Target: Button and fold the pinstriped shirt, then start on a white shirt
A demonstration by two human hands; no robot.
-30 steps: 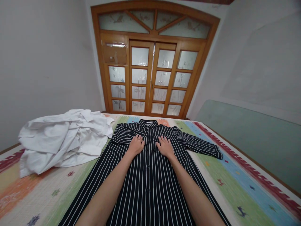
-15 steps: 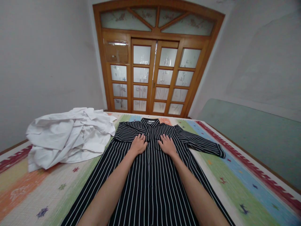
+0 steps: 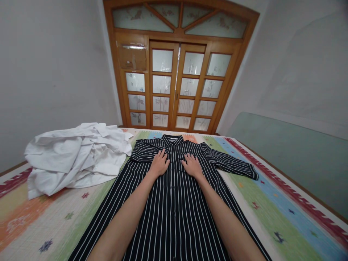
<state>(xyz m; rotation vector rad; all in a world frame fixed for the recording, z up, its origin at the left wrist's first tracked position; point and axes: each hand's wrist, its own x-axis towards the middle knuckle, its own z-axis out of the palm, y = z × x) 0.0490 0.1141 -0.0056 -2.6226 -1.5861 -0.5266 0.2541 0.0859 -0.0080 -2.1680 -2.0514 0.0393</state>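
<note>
A black shirt with white stripes lies front side up, its collar at the far end and its buttons running down the middle. My left hand rests on the chest left of the buttons, fingers spread and flat. On the other side of the buttons, my right hand lies with its fingers apart on the cloth. Neither hand grips anything. The right-side sleeve stretches out to the side, while the left-side sleeve lies folded across the shirt's upper part. My forearms hide parts of the shirt's lower half.
A crumpled heap of white cloth sits to the left on the patterned, multicoloured cover. A pale green board or panel stands along the right side. Wooden doors with glass panes close off the far end.
The view has shifted slightly. Both hands stay on the shirt's chest, with the left fingers a little nearer the collar; the shirt lies as before.
</note>
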